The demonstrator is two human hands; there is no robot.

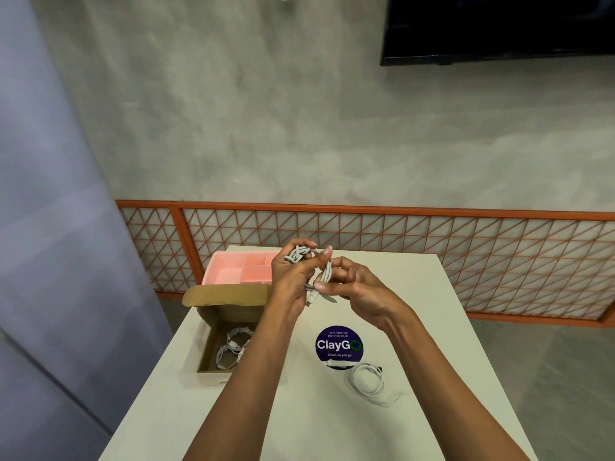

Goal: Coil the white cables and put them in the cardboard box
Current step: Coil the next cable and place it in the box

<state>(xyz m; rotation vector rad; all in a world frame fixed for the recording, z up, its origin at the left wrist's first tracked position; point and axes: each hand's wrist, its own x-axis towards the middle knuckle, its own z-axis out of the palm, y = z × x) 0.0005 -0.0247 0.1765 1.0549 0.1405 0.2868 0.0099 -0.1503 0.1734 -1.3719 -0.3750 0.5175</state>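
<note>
From the head camera, both hands are raised above the white table (332, 427), working one white cable (327, 271). The left hand (289, 277) has its fingers curled round the part already bundled, and the right hand (362, 291) pinches the free strand just beside it between thumb and fingertips. The plug ends (312, 299) hang below the two hands. The step looks like winding the last of the strand. To do it well, the left hand should keep the loops pinned and even while the right feeds the tail round them without slack, then tucks the end so the bundle holds its shape when let go. The cardboard box (226, 294) stands open at the table's left edge, with coiled cables (233, 344) already lying inside. Another cable (366, 380) lies in loose loops on the table near a round blue sticker (338, 344), well apart from the box and probably next. A pink tray (229, 271) sits behind the box. The left forearm covers the box's right side, so the count of coils inside is unclear. The fingers hide how many loops the held bundle has, and whether its tail is already wrapped cannot be told.
</note>
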